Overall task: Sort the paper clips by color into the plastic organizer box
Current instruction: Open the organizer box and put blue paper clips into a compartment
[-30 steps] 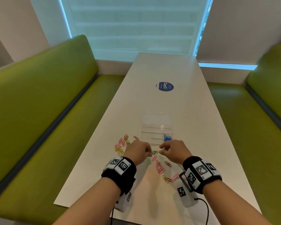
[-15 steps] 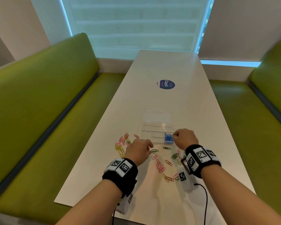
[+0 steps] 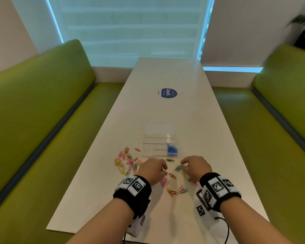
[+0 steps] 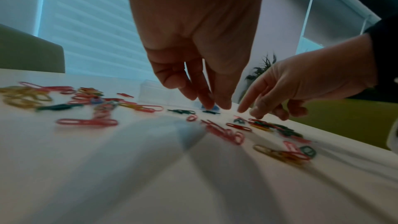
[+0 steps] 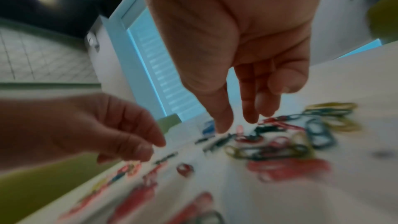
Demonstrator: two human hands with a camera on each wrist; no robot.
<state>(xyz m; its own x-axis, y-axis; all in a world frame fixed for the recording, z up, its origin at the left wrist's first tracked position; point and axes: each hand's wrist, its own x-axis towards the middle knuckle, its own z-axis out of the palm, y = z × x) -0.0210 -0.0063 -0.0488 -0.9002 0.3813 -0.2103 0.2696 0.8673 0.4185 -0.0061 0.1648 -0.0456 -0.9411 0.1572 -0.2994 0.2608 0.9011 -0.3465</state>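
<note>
Broadly, the white table (image 3: 174,110) carries everything, with the clear plastic organizer box (image 3: 159,138) standing just beyond both hands; its near right compartment holds the blue clips (image 3: 172,149). Loose paper clips (image 3: 125,161) lie scattered before it, mostly to the left, others between the wrists. The left hand (image 3: 152,169) hovers with fingers hanging loosely, holding nothing. The right hand (image 3: 195,166) reaches its fingertips (image 5: 224,123) down toward the green clips (image 3: 179,167); whether they pinch one cannot be told. Such clips are likely light, stiff, slippery wire, lying flat and tangling; pinching one by its long sides looks best.
</note>
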